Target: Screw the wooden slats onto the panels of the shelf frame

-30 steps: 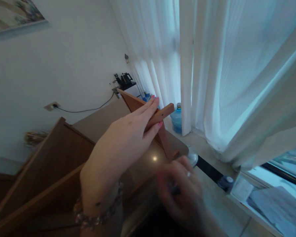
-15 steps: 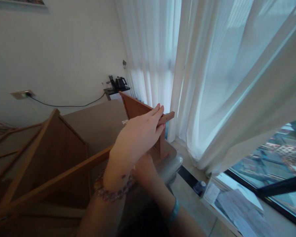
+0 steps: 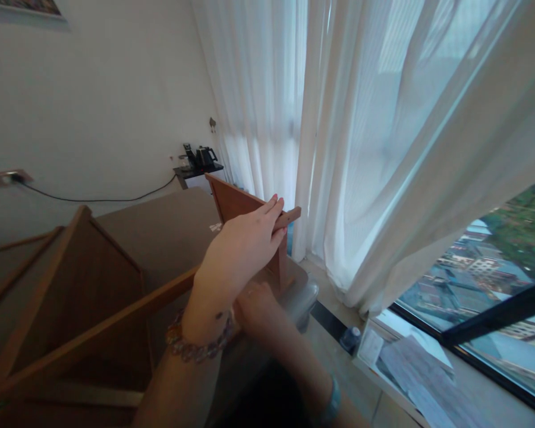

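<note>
A brown wooden frame with panels lies across the foreground, its long rail [image 3: 129,318] running from the lower left up to beneath my left wrist. My left hand [image 3: 241,241] is closed over a wooden bar [image 3: 289,219] near its far end, fingers on top and thumb along the near side. Behind that hand stands an upright wooden panel [image 3: 232,199]. Under my left wrist is my right hand [image 3: 256,306], fingers curled in close to the frame. What its fingertips hold is hidden. A larger wooden panel [image 3: 111,285] slopes at the left.
The frame rests on a beige surface [image 3: 173,217] with a clear covering at its corner. A kettle [image 3: 205,156] stands on a small cabinet behind. White curtains [image 3: 330,148] hang by the window. Papers [image 3: 428,368] lie on the sill, beside a dark bottle [image 3: 350,339].
The view has turned to the right, so the room appears shifted left. My left hand keeps its hold on the bar. My right hand has turned slightly under the left wrist.
</note>
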Demonstrator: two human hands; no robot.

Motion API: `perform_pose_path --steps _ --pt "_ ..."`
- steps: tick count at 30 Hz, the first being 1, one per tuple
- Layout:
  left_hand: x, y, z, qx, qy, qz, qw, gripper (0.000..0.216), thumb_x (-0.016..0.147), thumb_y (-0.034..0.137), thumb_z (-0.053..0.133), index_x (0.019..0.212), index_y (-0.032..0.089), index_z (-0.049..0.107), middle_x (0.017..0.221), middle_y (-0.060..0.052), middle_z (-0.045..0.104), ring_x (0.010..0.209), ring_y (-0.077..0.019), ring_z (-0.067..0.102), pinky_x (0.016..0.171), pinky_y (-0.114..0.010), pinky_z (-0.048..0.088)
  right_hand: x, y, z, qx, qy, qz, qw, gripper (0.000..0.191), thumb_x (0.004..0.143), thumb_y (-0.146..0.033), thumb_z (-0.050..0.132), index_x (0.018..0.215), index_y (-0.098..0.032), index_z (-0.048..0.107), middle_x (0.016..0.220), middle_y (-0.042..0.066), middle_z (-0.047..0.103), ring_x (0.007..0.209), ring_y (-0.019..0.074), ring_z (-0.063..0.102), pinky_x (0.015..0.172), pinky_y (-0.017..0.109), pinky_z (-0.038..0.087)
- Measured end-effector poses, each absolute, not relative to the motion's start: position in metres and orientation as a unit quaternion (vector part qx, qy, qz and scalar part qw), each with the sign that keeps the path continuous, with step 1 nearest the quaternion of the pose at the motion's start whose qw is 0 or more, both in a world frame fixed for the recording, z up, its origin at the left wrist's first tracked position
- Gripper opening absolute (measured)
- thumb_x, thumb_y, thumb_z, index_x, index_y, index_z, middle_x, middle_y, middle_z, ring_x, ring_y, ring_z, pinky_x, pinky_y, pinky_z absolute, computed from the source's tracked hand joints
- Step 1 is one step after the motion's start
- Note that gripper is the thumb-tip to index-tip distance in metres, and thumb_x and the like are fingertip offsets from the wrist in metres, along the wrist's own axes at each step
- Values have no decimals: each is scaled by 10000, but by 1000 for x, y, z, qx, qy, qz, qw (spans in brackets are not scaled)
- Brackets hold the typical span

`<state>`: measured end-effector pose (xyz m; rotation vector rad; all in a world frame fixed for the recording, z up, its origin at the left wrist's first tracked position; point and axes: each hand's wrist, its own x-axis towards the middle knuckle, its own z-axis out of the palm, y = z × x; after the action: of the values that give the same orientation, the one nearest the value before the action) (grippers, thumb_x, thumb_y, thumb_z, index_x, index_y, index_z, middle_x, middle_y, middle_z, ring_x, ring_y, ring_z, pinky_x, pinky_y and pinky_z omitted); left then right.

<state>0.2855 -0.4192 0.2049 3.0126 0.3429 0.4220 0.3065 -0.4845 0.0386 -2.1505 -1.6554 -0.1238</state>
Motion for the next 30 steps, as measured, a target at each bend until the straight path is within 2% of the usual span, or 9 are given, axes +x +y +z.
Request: perform_pose_path --steps 4,8,11,14,18,25,30 --pt "286 -419 205 984 113 132 41 526 975 338 386 1482 212 331 1545 -42 345 1253 -267 557 1042 -428 476 316 -533 58 -758 -576 -96 291 195 963 -207 432 797 -197 534 772 23 604 789 184 527 745 328 357" --pt "287 -417 204 984 113 133 32 527 978 358 380 1485 228 326 1539 -57 356 1240 -254 570 1032 -402 481 342 -560 94 -756 -486 -209 385 262 993 -203 337 752 -217 440 717 14 526 750 181 474 727 326 331" --pt "288 -417 203 984 113 132 25 521 979 368 376 1483 246 328 1538 -48 361 1254 -248 560 1020 -387 490 368 -554 116 -748 -462 -258 400 275 1003 -213 304 756 -226 425 707 19 522 754 192 466 722 336 314" --pt "288 -416 203 984 115 135 16 525 972 370 396 1481 256 337 1532 -21 373 1285 -241 532 1076 -387 447 388 -538 125 -729 -470 -283 410 279 1011 -231 297 766 -228 431 713 25 546 755 196 464 724 340 300" --pt "288 -414 201 983 114 145 4 534 965 395 407 1477 253 352 1509 -16 412 1296 -227 522 1123 -381 400 396 -526 126 -719 -465 -286 429 272 1013 -241 303 784 -222 448 743 32 569 763 196 459 730 338 290" --pt "288 -410 202 984 116 138 1 566 941 397 411 1480 238 347 1507 -14 412 1341 -205 476 1120 -389 404 389 -520 128 -713 -453 -268 463 293 1010 -257 311 785 -202 492 716 32 568 737 189 439 721 332 282" --pt "287 -403 200 982 107 153 -34 581 919 468 417 1469 287 364 1480 46 441 1327 -175 492 1130 -387 390 388 -520 128 -708 -443 -210 508 311 1014 -248 306 794 -187 518 731 33 586 735 176 453 737 322 301"
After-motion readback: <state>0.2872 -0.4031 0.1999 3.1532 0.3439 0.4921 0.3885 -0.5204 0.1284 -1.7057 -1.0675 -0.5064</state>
